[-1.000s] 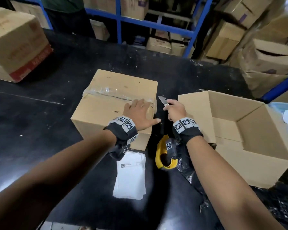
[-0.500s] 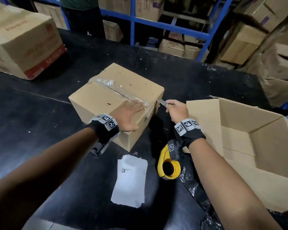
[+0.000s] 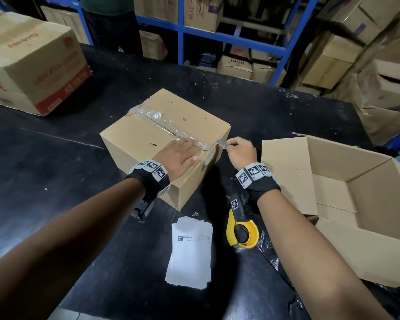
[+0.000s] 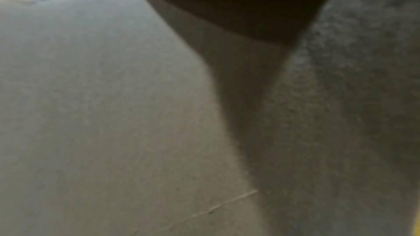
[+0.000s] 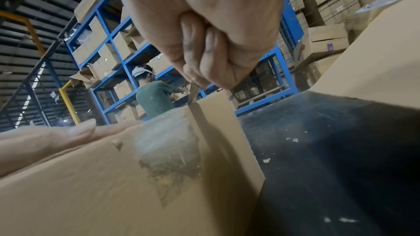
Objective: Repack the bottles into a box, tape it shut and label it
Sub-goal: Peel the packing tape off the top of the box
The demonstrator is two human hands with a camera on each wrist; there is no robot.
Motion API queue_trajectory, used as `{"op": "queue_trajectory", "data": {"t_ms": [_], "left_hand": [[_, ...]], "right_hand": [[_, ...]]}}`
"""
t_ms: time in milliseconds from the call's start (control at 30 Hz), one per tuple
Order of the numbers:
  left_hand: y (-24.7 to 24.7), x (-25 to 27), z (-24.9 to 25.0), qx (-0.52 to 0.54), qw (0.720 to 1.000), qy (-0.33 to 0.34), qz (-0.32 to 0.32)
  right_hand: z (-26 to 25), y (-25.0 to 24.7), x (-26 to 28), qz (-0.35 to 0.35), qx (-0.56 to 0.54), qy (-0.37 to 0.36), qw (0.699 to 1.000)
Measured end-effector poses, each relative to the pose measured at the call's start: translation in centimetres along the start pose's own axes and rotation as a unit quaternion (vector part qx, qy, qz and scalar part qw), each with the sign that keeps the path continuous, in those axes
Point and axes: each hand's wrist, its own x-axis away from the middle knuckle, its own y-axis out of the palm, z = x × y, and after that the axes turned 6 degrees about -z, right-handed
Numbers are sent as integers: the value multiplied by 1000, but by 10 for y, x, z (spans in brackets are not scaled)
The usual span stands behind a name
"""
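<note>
A closed cardboard box (image 3: 148, 135) with clear tape (image 3: 162, 125) along its top seam stands mid-table. My left hand (image 3: 180, 155) lies flat on its near right top, fingers straight. My right hand (image 3: 240, 151) grips a small knife blade (image 3: 221, 143) whose tip touches the box's right top edge at the tape end; in the right wrist view the blade (image 5: 192, 92) meets the box corner (image 5: 204, 114). An open, empty cardboard box (image 3: 333, 192) sits to the right. The left wrist view shows only blurred cardboard (image 4: 102, 105). No bottles are visible.
A yellow tape dispenser (image 3: 240, 229) lies under my right forearm, a stack of white labels (image 3: 189, 252) near the front. A large printed carton (image 3: 28, 63) stands far left. Blue shelving (image 3: 217, 38) with boxes lines the back; a person (image 5: 154, 98) stands there.
The taped box has turned counterclockwise under my left hand. My right hand has brought the blade to the box's right top edge at the tape.
</note>
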Motion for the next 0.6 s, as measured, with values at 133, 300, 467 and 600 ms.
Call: {"op": "queue_trajectory", "data": {"t_ms": [133, 300, 467, 600], "left_hand": [[4, -1, -2, -32, 999, -27, -7], [5, -1, -1, -31, 999, -30, -18], [4, -1, 0, -25, 999, -34, -10], [4, -2, 0, -11, 999, -33, -3]], "right_hand": [[0, -1, 5, -29, 5, 5, 1000], [-1, 8, 8, -27, -5, -2, 1000], [-6, 14, 7, -32, 13, -4, 999], [-2, 18, 10, -80, 8, -2, 997]]}}
